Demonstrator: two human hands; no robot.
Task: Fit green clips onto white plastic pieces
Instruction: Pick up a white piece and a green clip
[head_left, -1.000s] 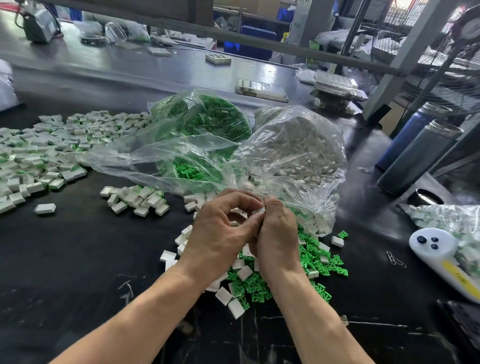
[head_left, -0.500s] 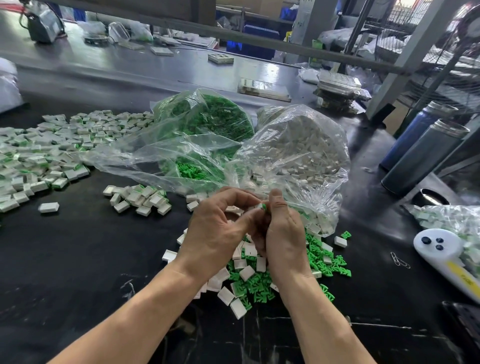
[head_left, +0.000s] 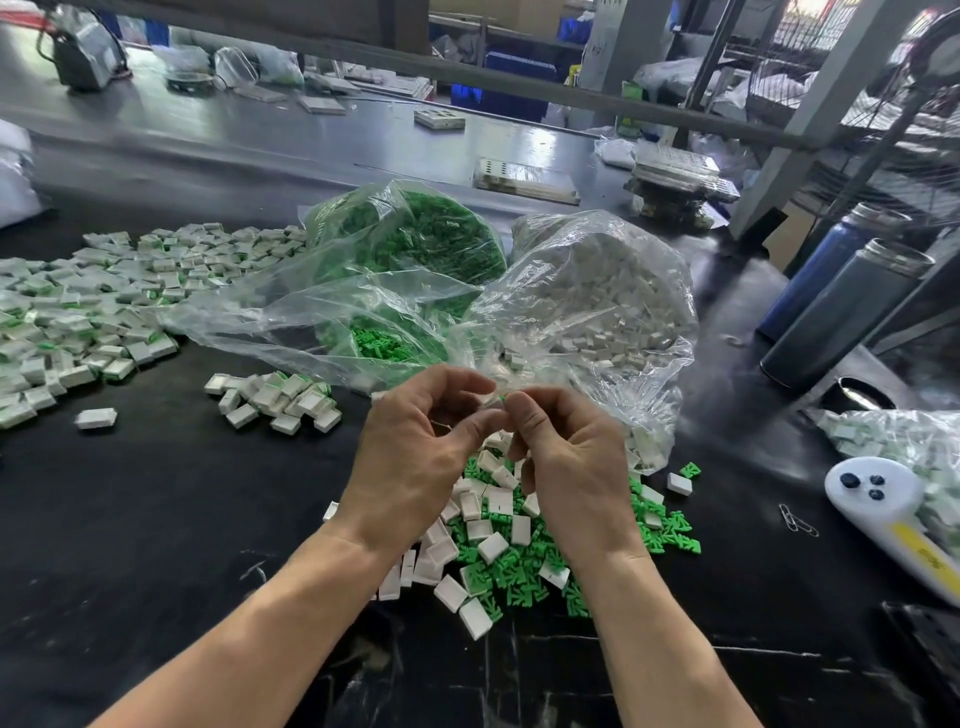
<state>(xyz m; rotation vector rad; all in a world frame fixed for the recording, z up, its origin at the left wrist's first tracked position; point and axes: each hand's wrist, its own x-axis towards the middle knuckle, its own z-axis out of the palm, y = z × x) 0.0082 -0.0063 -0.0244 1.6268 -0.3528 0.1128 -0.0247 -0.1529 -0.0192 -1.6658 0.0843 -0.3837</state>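
Note:
My left hand (head_left: 410, 457) and my right hand (head_left: 571, 462) meet fingertip to fingertip above a loose heap of white plastic pieces (head_left: 493, 519) and green clips (head_left: 660, 525) on the black table. Between the fingertips I pinch a small white piece with a green clip (head_left: 497, 401); most of it is hidden by my fingers. Behind my hands lie an open clear bag of green clips (head_left: 415, 244) and an open clear bag of white pieces (head_left: 602, 296).
A large spread of assembled white-and-green pieces (head_left: 78, 306) covers the left of the table, with a smaller cluster (head_left: 275, 397) nearer. Two dark metal flasks (head_left: 841, 306) stand at right. A white handheld device (head_left: 883, 514) and another bag of parts (head_left: 904, 441) lie at far right.
My hands have stayed together over the heap, lifting slightly. My left fingers have spread a little and the pinched piece now shows between the fingertips.

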